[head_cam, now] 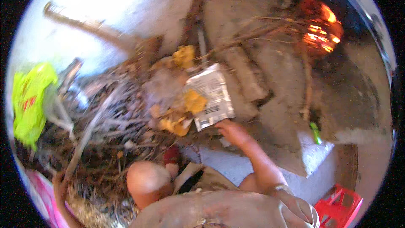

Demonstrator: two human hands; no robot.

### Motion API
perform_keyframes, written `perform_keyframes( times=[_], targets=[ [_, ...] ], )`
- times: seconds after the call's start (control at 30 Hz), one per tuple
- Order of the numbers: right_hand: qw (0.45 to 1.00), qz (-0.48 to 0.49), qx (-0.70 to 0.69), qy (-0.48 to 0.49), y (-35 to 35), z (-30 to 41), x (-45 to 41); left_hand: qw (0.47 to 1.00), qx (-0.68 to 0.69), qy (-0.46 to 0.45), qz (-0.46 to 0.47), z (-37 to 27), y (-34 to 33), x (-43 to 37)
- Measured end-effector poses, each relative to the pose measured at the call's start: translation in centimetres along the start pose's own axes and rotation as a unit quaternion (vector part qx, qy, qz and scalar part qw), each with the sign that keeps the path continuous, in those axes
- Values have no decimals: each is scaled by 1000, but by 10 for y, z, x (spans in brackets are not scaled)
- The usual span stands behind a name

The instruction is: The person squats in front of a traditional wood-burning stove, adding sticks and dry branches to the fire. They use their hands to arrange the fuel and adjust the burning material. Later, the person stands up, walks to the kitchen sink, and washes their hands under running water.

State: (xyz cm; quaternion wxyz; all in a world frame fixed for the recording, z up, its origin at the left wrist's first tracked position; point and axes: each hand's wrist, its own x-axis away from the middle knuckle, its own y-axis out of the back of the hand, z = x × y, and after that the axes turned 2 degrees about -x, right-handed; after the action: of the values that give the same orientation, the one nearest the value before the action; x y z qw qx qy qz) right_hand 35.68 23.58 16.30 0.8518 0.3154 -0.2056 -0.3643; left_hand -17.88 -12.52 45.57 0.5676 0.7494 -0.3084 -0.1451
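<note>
My right hand (pixel 232 132) reaches forward, its fingertips at the lower edge of a silver foil packet (pixel 213 91) that bears writing. Blur hides whether the fingers grip it. A yellow scrap (pixel 195 101) overlaps the packet's left side, and more crumpled yellow wrapping (pixel 177 126) lies just below it. My left hand is out of view. On that side, a long pale stick (pixel 90 128) slants across a heap of twigs (pixel 126 110). A slender brown shape at the lower left could be a branch or an arm; I cannot tell which.
Thin branches (pixel 256 33) run into a glowing fire (pixel 322 36) at the upper right. Rough blocks (pixel 245 72) lie right of the packet. A lime-green bag (pixel 33 101) is at the far left, a red plastic stool or crate (pixel 338 207) at the lower right. My bent knee (pixel 148 179) is close below.
</note>
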Motion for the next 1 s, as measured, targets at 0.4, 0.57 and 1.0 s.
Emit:
perform_keyframes(
  times=[0.4,0.57,1.0],
  targets=[
    [997,44,4,-56,0,1,-2,956,135,-119,230,-129,20,21],
    [994,52,-33,-89,13,9,8,929,122,-227,266,-259,-92,-39],
    [993,-4,54,-102,39,1,58,754,321,-286,497,-433,-263,-50]
  ],
)
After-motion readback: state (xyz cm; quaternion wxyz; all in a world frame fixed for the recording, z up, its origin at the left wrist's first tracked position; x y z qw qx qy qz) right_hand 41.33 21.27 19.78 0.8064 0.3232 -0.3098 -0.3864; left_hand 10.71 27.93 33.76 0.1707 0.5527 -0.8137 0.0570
